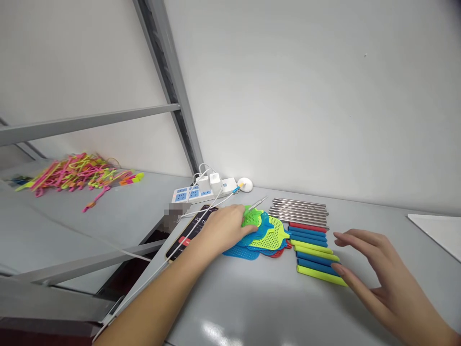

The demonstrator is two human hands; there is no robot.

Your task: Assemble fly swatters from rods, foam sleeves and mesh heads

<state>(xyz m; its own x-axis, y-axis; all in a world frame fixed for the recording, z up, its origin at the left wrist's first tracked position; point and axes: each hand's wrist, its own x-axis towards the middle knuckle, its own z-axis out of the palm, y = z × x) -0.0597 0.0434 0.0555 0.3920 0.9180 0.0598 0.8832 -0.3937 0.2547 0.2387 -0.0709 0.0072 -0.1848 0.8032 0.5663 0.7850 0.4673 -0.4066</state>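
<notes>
A: Left hand [225, 229] sits on the mesh heads [264, 233], covering their near-left edge and part of the phone [190, 230] screen.
B: Grip under that palm? Can't tell. A blurred patch [177, 211] sits by the phone.
A: Right hand [382, 274] runs off the bottom edge, fingertips over the handles [313, 250].
B: White sheet [441, 230] cut off at right.

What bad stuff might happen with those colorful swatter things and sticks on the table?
1. The left hand presses on the stacked swatter heads; a sideways pull might fan the pile out.
2. The right hand hovers at the colored handles; a nudge could roll them out of their row.
3. The phone sits at the table's edge by the left wrist, with a cable nearby; a snag might drag it off.
</notes>
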